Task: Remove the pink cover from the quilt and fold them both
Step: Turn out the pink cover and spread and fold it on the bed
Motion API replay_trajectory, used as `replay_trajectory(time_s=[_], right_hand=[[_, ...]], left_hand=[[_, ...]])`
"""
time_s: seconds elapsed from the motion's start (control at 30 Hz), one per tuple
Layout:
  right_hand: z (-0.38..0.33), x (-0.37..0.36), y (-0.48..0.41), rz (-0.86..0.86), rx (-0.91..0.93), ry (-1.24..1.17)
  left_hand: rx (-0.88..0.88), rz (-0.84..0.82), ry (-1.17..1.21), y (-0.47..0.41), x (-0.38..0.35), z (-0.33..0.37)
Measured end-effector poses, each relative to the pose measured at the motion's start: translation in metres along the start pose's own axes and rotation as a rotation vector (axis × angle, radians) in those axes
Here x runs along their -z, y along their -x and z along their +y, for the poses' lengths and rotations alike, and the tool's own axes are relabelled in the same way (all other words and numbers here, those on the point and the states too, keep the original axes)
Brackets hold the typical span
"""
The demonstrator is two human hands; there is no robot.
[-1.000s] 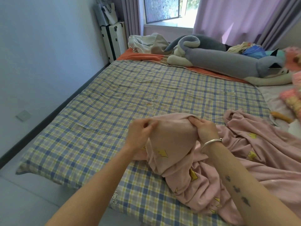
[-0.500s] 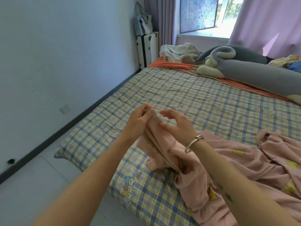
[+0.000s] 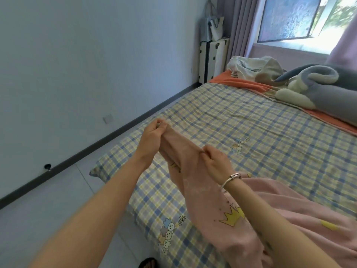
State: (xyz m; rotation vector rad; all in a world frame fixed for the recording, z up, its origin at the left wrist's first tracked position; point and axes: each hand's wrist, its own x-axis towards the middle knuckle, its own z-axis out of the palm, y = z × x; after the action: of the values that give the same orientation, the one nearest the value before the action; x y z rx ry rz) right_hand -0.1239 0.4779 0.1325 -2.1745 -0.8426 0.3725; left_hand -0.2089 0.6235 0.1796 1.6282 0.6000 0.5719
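Observation:
The pink cover [image 3: 204,198], printed with yellow crowns, trails from my hands down to a heap at the lower right. My left hand [image 3: 152,136] pinches its corner, raised above the bed's near left corner. My right hand [image 3: 216,161], with a silver bangle on the wrist, grips the same edge a little lower and to the right, so the fabric is stretched between them. Under it lies the plaid blue-and-yellow quilt [image 3: 251,132], spread flat over the bed.
A long grey and cream plush toy [image 3: 316,88] and crumpled white clothes [image 3: 251,68] lie at the head of the bed on an orange sheet [image 3: 237,84]. A white suitcase [image 3: 214,59] stands by the wall. The grey floor [image 3: 48,200] runs along the left.
My view has swung left. My left hand has drawn the cover's corner up and leftward; my right hand, loose half a second ago, has closed on the edge, pulling it taut.

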Motion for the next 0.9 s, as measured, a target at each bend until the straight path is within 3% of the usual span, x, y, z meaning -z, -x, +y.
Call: replay_trajectory(time_s=[0.27, 0.4, 0.6, 0.67, 0.8, 0.9], right_hand=[[-0.052, -0.051, -0.093, 0.105, 0.011, 0.059], [-0.079, -0.075, -0.146, 0.027, 0.061, 0.341], [-0.075, -0.084, -0.196, 0.176, -0.203, 0.551], [-0.075, -0.087, -0.209, 0.236, -0.296, 0.469], [-0.065, -0.089, -0.237, 0.303, -0.441, 0.005], [-0.064, -0.082, -0.242, -0.031, -0.424, 0.003]], left_hand=[[0.067, 0.043, -0.010, -0.119, 0.067, -0.044], [0.043, 0.020, -0.056, -0.193, 0.112, -0.040], [0.050, -0.024, -0.035, -0.283, 0.150, -0.035], [0.049, -0.050, -0.044, -0.299, 0.145, -0.041], [0.119, -0.112, -0.165, -0.325, 0.135, -0.061], [0.152, -0.213, -0.595, -0.341, 0.140, -0.090]])
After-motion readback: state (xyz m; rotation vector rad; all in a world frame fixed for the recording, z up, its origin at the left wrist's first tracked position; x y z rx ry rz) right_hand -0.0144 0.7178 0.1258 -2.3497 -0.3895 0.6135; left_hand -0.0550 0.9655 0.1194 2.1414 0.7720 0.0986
